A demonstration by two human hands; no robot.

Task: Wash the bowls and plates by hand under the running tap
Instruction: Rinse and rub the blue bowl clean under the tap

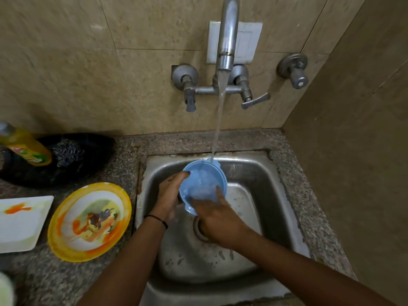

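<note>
From the head view, the only label is on one yellow bottle (25, 147) at the far left of the counter (295, 191); its red and green print is too blurred to read. One blue bowl (198, 173) is held tilted over the steel sink (260, 171), just under the stream of water (217, 129) from the tap (227, 38). The left hand (169, 192) grips the bowl's left side, its fingers (186, 173) curled over the rim. The right hand (220, 224) lays fairly straight fingers (219, 194) inside the bowl against its wall. Two soiled plates lie on the counter left of the sink: a yellow-rimmed round plate (88, 219) and a white square plate (21, 226). One steel scrubber (68, 151) sits beside the bottle.
</note>
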